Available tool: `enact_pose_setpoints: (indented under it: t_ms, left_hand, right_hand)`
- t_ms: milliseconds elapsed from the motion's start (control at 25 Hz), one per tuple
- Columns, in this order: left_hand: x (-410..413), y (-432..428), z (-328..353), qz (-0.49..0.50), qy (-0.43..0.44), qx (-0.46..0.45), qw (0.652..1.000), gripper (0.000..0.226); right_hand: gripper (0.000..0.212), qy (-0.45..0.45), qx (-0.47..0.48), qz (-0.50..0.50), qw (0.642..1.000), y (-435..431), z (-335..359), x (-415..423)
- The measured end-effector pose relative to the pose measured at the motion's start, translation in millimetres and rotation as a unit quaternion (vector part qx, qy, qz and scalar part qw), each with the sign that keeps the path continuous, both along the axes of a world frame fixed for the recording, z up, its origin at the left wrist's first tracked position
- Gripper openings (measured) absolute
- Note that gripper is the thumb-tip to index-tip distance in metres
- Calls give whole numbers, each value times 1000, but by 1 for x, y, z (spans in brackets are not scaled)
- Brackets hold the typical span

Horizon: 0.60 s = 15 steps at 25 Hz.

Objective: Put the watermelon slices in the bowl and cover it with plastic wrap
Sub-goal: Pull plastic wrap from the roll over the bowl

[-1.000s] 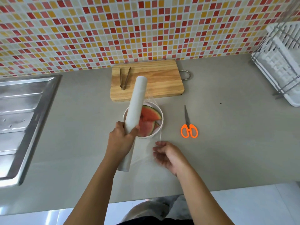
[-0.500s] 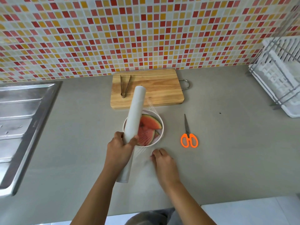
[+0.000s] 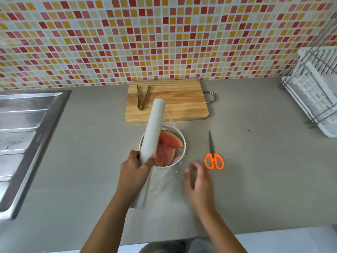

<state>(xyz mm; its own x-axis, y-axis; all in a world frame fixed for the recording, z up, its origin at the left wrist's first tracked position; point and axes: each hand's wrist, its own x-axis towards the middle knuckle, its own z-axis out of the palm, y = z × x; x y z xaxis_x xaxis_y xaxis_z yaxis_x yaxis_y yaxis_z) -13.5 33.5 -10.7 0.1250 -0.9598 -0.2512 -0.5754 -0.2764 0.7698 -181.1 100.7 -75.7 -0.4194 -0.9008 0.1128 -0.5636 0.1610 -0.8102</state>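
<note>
Watermelon slices (image 3: 168, 147) lie fanned in a white bowl (image 3: 184, 143) that stands on the grey table (image 3: 264, 179), just in front of a wooden cutting board (image 3: 180, 99). The left hand (image 3: 135, 170) is curled around a roll of plastic wrap (image 3: 154, 128), holding it slanted over the bowl's left side, with the far end reaching over the board's front edge. A clear sheet of film (image 3: 164, 181) runs from the roll across the bowl and down onto the table on the near side. The right hand (image 3: 198, 183) is blurred, with its fingers loosely spread and gripping nothing, between the bowl and the orange-handled scissors (image 3: 213, 158); whether it touches the film cannot be told. Metal tongs (image 3: 143, 97) lie on the board. A steel sink (image 3: 23, 134) is at the left and a white dish rack (image 3: 313, 92) at the right.
</note>
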Motion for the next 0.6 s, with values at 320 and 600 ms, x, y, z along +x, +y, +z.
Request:
enact_pose_setpoints:
  t_ms: [320,600]
  left_hand:
    - [1,2,2,-9,-1,10,1000,35]
    - [0,1,2,-8,-20,-12,1000,34]
  right_hand:
    - [68,-408,-13,-29,912,-86,14,12]
    - [38,-443,-29,-67,894,-106,-6,22]
